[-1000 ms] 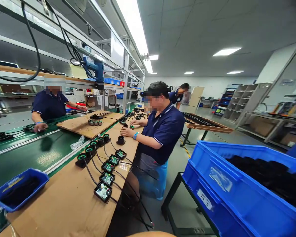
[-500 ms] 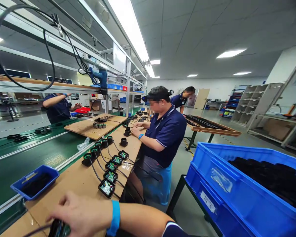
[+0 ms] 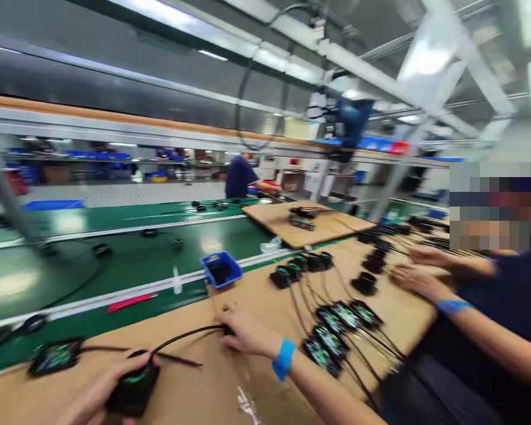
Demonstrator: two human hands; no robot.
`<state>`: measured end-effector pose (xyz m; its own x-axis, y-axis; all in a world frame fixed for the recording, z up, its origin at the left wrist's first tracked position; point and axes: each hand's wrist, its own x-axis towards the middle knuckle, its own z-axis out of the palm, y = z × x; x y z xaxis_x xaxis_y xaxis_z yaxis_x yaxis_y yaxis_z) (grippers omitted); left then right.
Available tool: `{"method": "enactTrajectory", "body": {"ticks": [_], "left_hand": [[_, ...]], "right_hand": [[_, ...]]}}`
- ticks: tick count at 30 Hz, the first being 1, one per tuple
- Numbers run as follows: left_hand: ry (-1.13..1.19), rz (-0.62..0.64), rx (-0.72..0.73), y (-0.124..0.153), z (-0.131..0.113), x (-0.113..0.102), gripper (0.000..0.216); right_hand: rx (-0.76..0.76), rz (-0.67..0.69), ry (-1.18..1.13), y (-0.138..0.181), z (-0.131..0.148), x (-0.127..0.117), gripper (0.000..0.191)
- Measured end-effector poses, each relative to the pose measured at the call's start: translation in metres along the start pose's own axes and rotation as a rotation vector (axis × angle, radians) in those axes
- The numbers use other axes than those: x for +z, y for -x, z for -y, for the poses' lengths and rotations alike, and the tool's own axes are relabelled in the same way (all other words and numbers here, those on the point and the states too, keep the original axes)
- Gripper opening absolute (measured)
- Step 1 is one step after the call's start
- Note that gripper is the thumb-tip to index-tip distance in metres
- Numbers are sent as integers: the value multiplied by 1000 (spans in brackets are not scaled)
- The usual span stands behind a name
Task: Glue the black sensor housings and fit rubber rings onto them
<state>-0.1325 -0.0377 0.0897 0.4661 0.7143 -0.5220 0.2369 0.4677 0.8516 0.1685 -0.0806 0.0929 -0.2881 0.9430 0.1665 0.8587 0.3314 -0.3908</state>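
Observation:
My left hand (image 3: pixel 108 386), at the lower left, grips a black round housing (image 3: pixel 135 386) with a green circuit board showing inside. A black cable (image 3: pixel 183 335) arches from this housing to my right hand (image 3: pixel 248 332). My right hand, with a blue wristband, is closed round the cable's far end, where a small dark part shows; the fingers hide most of it. Left of my left hand lies an open black box with a circuit board (image 3: pixel 55 356). Several wired boxes with boards (image 3: pixel 330 339) and round housings (image 3: pixel 294 268) stand right of my right hand.
A blue bin (image 3: pixel 221 270) with black parts stands at the cardboard's (image 3: pixel 181 389) back edge. A red tool (image 3: pixel 130 303) lies on the green belt (image 3: pixel 203 236). A co-worker's hands (image 3: pixel 418 274) work at the right. A blue power tool (image 3: pixel 351 121) hangs overhead.
The view has swung left and is blurred. My left hand has come into view with the round housing. My right hand now appears mid-picture, at the cable's end.

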Motion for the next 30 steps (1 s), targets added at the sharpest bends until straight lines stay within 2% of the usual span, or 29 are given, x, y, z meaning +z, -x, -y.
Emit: {"method": "enactTrajectory", "body": {"ticks": [2, 5, 10, 12, 14, 17, 22, 26, 30], "left_hand": [[29, 25, 11, 0, 4, -6, 76], [73, 25, 37, -5, 4, -4, 76], [97, 56, 127, -2, 4, -4, 80], [53, 74, 205, 1, 4, -7, 77], [-8, 63, 293, 4, 4, -9, 68], [-91, 8, 397, 5, 5, -8, 58], [-251, -94, 514, 10, 9, -2, 59], [-452, -137, 598, 15, 9, 1, 61], [-553, -208, 648, 18, 8, 6, 62]], "right_hand": [[-14, -26, -81, -22, -6, 2, 27], [21, -76, -181, -74, -13, 10, 23], [183, -103, -361, -158, -19, 48, 32], [224, -111, -448, -175, -19, 61, 28], [234, -131, -543, -180, -17, 66, 25], [215, -181, -717, -162, -7, 56, 28], [200, -189, -1036, -89, 27, 22, 47], [341, -162, -1361, -33, 49, 14, 33], [498, -157, -1534, -7, 53, 25, 33]]}}
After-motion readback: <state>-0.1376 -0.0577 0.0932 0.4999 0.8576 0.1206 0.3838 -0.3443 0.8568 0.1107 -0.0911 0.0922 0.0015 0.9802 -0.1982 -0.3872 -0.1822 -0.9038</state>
